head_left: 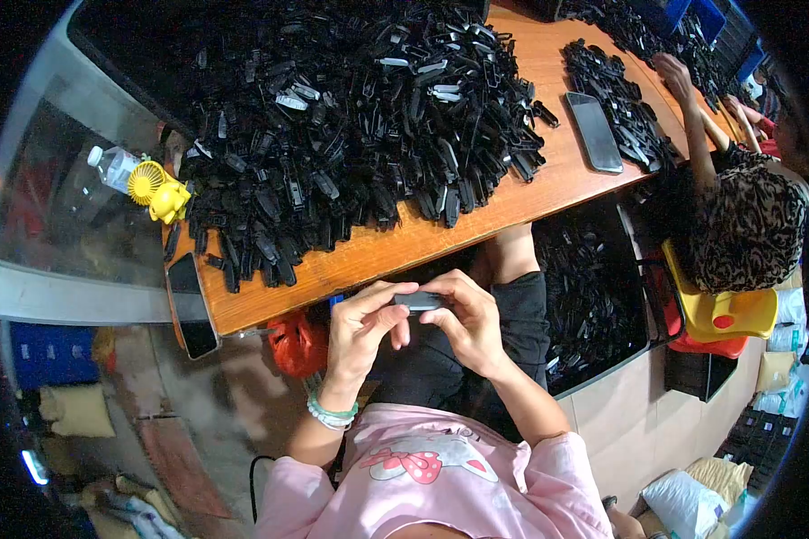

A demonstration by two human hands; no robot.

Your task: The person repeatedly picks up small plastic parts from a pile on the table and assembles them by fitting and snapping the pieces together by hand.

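Note:
Between my two hands, above my lap, is a small dark plastic piece point(420, 302). My left hand point(367, 325) pinches its left end between thumb and fingers. On its right end, the thumb and fingers of my right hand point(466, 321) are closed as well. Both hands are just in front of the table edge. Beyond them a large heap of black plastic parts point(360, 126) covers much of the wooden table point(351, 269).
A phone point(593, 132) lies beside a smaller pile of parts. At the left are a yellow fan point(157, 190), a bottle point(112, 168) and another phone point(191, 307). Right of my legs stands a bin of parts point(589, 296). A co-worker point(746, 216) sits at the right.

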